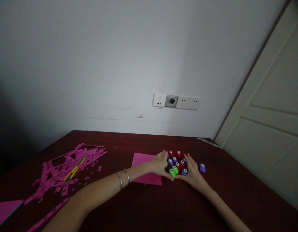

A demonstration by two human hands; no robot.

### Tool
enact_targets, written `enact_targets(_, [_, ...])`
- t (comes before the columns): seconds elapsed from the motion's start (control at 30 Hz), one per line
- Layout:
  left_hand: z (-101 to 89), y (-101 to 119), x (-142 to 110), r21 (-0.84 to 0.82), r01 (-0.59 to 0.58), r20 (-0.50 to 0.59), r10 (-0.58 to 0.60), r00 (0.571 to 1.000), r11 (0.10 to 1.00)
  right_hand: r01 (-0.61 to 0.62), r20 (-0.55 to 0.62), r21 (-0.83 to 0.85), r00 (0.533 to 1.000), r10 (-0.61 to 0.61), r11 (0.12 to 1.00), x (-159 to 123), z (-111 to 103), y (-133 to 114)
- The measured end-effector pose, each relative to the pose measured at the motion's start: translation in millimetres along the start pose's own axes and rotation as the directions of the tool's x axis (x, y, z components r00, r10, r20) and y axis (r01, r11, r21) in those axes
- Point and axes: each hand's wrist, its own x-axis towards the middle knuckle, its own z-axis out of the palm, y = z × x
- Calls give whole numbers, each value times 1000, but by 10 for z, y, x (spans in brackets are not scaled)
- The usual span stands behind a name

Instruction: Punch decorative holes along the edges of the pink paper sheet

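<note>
Several small craft paper punches (pixel 174 159) in red, purple and green, with white eye-like tops, stand bunched together on the dark red table. My left hand (pixel 161 164) curves round their left side, its thumb by a green punch (pixel 172 173) at the front and its fingers partly hiding punches behind. My right hand (pixel 192 172) cups the right side, fingers spread and thumb towards the same green punch. Both hands are open and frame the cluster between them. One purple punch (pixel 202 168) stands apart, right of my right hand. A pink sheet (pixel 141 158) lies partly under my left wrist.
Punched pink paper scraps (pixel 52 172) lie heaped at the left, with a yellow utility knife (pixel 75 169) on top. Another pink sheet (pixel 6 211) is at the near left edge. A ruler-like strip (pixel 209 142) lies at the far right edge. Wall sockets (pixel 188 103) are behind.
</note>
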Motion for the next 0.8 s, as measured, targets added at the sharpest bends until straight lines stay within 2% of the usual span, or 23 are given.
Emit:
enact_targets(0.2, [-107, -259, 264, -75, -64, -106, 56, 993, 995, 30, 21, 63, 999, -31, 998, 343, 97, 16])
enact_targets(0.33, [-138, -486, 403, -167, -106, -134, 84, 987, 980, 40, 40, 92, 998, -44, 995, 579, 184, 12])
enact_targets(0.57, [-310, -927, 445, -297, -28, -132, -12, 991, 955, 84, 32, 103, 996, -87, 991, 1036, 464, -102])
enact_targets(0.8, [-551, -1471, 375, -342, 34, -148, -90, 985, 939, 123, -16, 90, 992, -122, 988, 1517, 811, -442])
